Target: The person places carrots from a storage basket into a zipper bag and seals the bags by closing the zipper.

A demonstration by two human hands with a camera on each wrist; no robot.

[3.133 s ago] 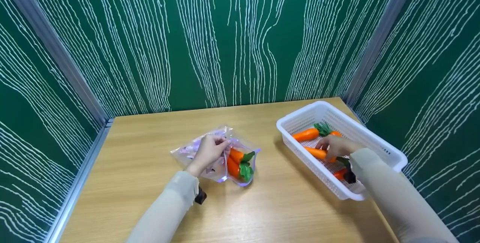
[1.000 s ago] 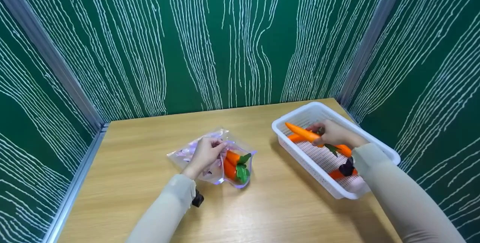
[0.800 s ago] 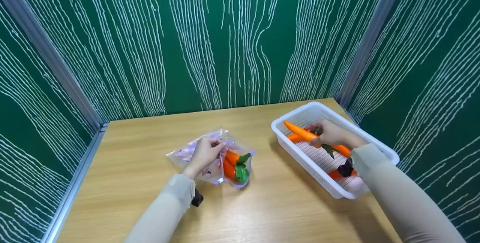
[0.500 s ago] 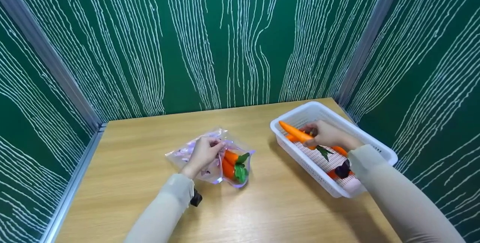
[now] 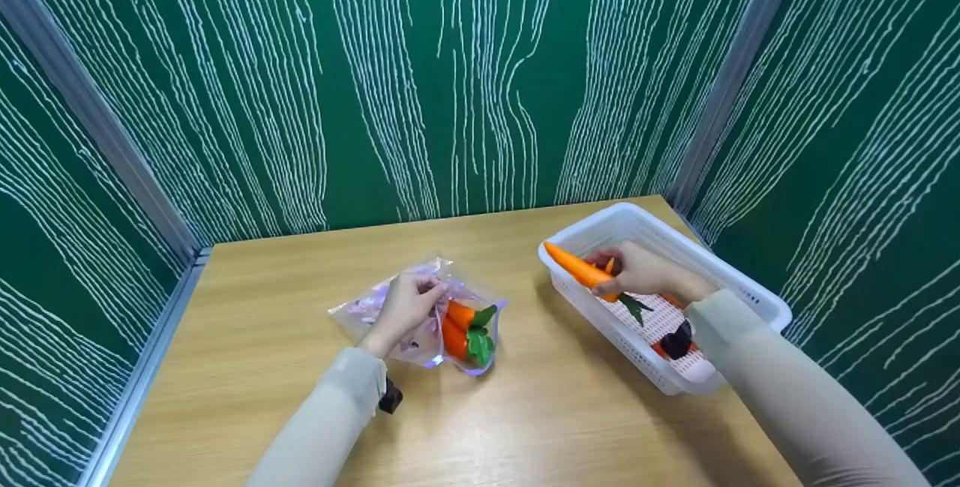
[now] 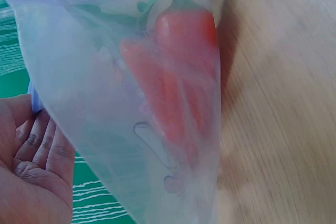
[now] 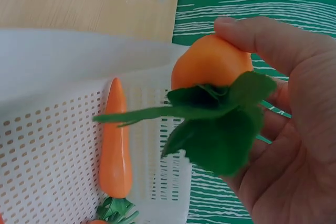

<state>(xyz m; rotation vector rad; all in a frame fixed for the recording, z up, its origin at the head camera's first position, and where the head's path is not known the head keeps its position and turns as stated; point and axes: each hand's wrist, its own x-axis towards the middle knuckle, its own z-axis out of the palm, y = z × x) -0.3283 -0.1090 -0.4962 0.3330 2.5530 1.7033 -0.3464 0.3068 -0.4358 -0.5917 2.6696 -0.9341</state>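
My left hand (image 5: 409,303) pinches the opening of a clear plastic zip bag (image 5: 457,292) with purple edging. Inside the bag lie orange-red carrots (image 5: 454,329) with green leaves; in the left wrist view the plastic (image 6: 100,145) blurs them. My right hand (image 5: 641,269) grips an orange carrot (image 5: 577,266) over the white basket (image 5: 750,292), its tip pointing left at the basket's rim. In the right wrist view that carrot's thick end (image 7: 207,64) and green leaves (image 7: 220,140) hang between thumb and fingers. Another carrot (image 7: 115,145) lies on the basket floor.
The basket stands at the right of the wooden table (image 5: 465,427). Part of an orange-red vegetable (image 5: 661,350) shows near its front end, mostly behind the right wrist's black camera (image 5: 676,341). Green walls (image 5: 450,134) with white lines enclose the table.
My right hand has picked the carrot up from the basket and moved it left, up to the basket's left rim. The left hand keeps its hold on the bag.
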